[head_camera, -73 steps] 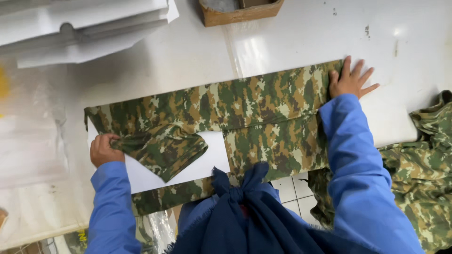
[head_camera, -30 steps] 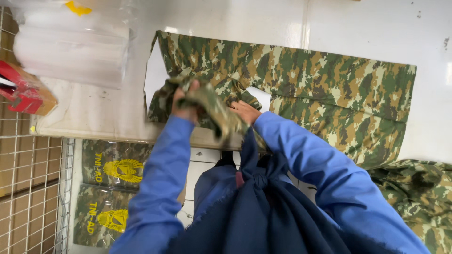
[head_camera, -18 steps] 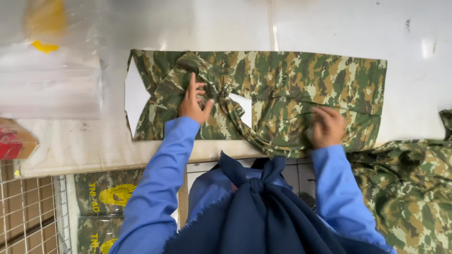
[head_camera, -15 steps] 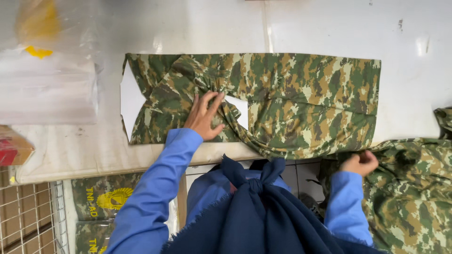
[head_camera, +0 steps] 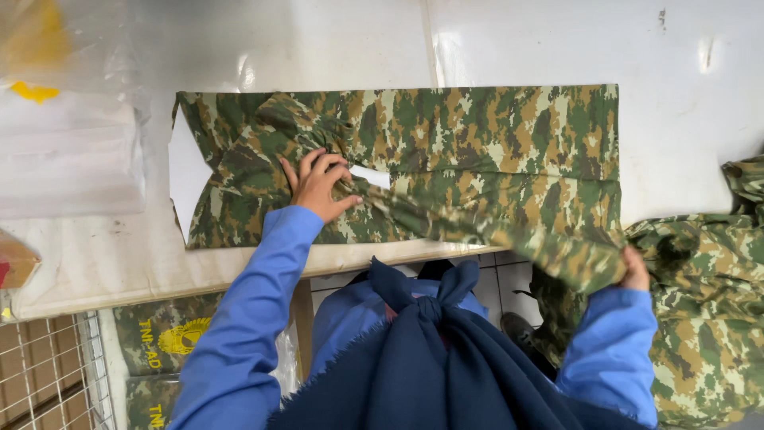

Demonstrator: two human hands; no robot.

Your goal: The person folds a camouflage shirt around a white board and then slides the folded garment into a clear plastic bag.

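A green and brown camouflage garment [head_camera: 477, 151] lies folded flat across the white table [head_camera: 334, 40], with a white card [head_camera: 185, 175] showing under its left end. My left hand [head_camera: 318, 185] presses flat on the garment near its middle, fingers spread. My right hand [head_camera: 633, 271] is off the table's near edge at the right and grips a camouflage sleeve [head_camera: 509, 235], which stretches taut from the garment's centre down to that hand. Both arms wear blue sleeves.
A heap of more camouflage clothing [head_camera: 708, 295] lies at the right edge. Clear plastic bags [head_camera: 68, 151] sit on the table's left. Below the table edge are packaged camouflage items [head_camera: 163, 342] and a wire basket [head_camera: 44, 374]. A dark blue knotted cloth [head_camera: 430, 350] hangs at my chest.
The garment's left part was folded onto the body. My right hand left the garment and dropped below the table edge; it now pulls a sleeve out to the right. My left hand stays pressing.
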